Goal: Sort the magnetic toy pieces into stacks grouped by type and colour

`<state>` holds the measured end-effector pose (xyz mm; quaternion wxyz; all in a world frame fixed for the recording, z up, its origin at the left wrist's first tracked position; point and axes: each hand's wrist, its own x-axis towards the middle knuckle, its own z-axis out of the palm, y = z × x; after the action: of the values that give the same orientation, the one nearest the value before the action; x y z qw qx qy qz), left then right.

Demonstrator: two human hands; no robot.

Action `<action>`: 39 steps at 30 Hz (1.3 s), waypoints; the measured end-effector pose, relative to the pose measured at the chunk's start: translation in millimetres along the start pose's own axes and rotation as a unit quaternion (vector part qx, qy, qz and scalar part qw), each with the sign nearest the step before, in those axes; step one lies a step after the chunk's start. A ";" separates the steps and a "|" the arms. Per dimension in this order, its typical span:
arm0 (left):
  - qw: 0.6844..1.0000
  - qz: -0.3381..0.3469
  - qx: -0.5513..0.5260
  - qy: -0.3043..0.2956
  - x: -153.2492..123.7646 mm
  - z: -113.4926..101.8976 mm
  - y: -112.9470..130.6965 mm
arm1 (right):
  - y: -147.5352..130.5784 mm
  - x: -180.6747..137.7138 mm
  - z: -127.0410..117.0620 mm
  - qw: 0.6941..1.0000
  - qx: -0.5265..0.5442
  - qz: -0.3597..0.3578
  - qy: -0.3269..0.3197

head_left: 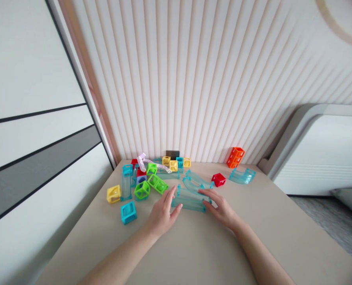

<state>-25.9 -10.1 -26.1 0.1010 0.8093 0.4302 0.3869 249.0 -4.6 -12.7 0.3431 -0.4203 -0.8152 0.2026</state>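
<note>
A translucent teal straight track piece (pixel 190 199) lies on the table between my two hands. My left hand (pixel 161 213) grips its left end, fingers at the back edge and thumb at the front. At the other end, my right hand (pixel 222 209) has its fingers and thumb around the right corner. Just behind that piece, a curved teal track piece (pixel 195 181) reaches close to my right fingertips. A red cube (pixel 219 179) sits beyond my right hand. Green cube frames (pixel 158 184) lie beyond my left hand, and a blue cube (pixel 129 213) stands to its left.
A yellow cube (pixel 113 194) and an upright teal tube (pixel 125 185) stand at the left. Yellow cubes (pixel 173 165) and a lilac piece (pixel 142 162) lie toward the ribbed wall (pixel 176 79). Stacked orange cubes (pixel 235 157) and another teal track (pixel 243 176) are at the right rear.
</note>
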 end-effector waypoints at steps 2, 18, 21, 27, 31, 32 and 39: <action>0.999 -0.042 -0.021 0.002 -4.1 2.1 -4.7 | -3.6 1.1 0.8 1.000 0.005 -0.005 -0.021; 0.980 -0.120 -0.136 -0.079 1.0 2.1 -23.3 | -11.9 5.4 5.8 0.997 -0.010 -0.038 -0.061; 0.977 -0.137 -0.130 -0.095 3.2 1.3 -26.1 | -12.0 5.6 6.7 0.997 -0.017 -0.041 -0.064; 0.975 -0.141 -0.146 -0.092 4.1 2.3 -26.8 | -13.4 5.9 7.1 0.997 -0.012 -0.036 -0.061; 0.973 -0.141 -0.153 -0.097 4.0 0.4 -25.4 | -11.3 3.6 2.6 0.998 -0.006 -0.009 -0.062; 0.973 -0.140 -0.157 -0.100 4.0 -0.6 -24.9 | -9.9 2.4 0.7 0.998 -0.005 0.002 -0.066; 0.968 -0.146 -0.167 -0.113 3.3 -5.5 -23.0 | 0.9 -4.0 -8.3 0.994 -0.001 0.057 -0.092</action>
<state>-42.9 5.6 -32.0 0.3384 0.7479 0.4586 0.3402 257.2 -7.1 -9.3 0.2542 -0.4465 -0.8180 0.2587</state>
